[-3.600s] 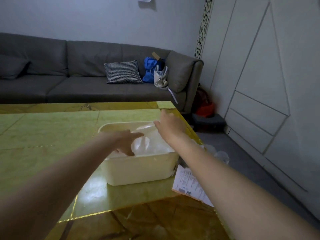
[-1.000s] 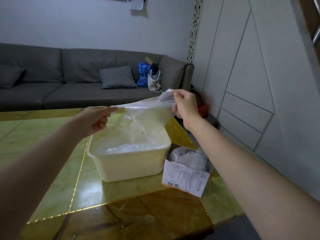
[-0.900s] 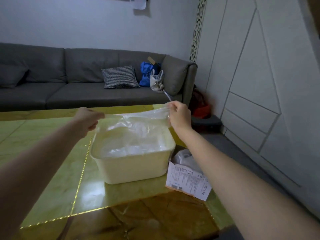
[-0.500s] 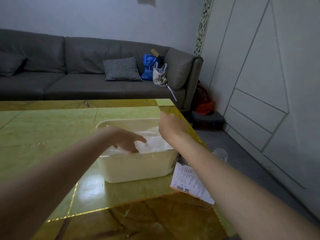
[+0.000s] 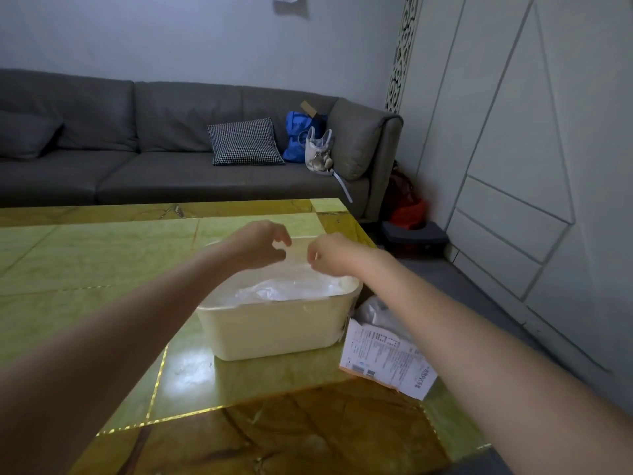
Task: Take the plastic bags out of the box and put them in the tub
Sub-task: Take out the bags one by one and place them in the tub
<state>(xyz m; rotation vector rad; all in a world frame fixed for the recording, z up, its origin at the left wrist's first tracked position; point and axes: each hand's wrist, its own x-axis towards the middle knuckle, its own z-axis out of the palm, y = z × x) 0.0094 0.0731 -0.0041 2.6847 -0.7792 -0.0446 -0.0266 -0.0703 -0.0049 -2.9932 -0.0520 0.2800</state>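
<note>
A cream plastic tub [image 5: 274, 332] stands on the green-and-gold table, holding crumpled clear plastic bags [image 5: 291, 287]. My left hand [image 5: 260, 245] and my right hand [image 5: 330, 255] hover close together over the tub's far half, fingers curled. Each seems to pinch the top of a clear bag that rises from the pile to the fingertips; the film is faint. Right of the tub, at the table's edge, lies the box [image 5: 388, 363] with a white shipping label, and more clear plastic [image 5: 375, 311] shows in it.
The table [image 5: 102, 262] ends just right of the box, with grey floor below. A grey sofa [image 5: 154, 173] with a checked cushion and a blue bag runs behind the table. White panelled cabinets [image 5: 513, 166] line the right wall.
A second ago both hands held a clear bag stretched above the tub. They then lowered and pressed it in. Now they have drawn together over the tub, slightly raised.
</note>
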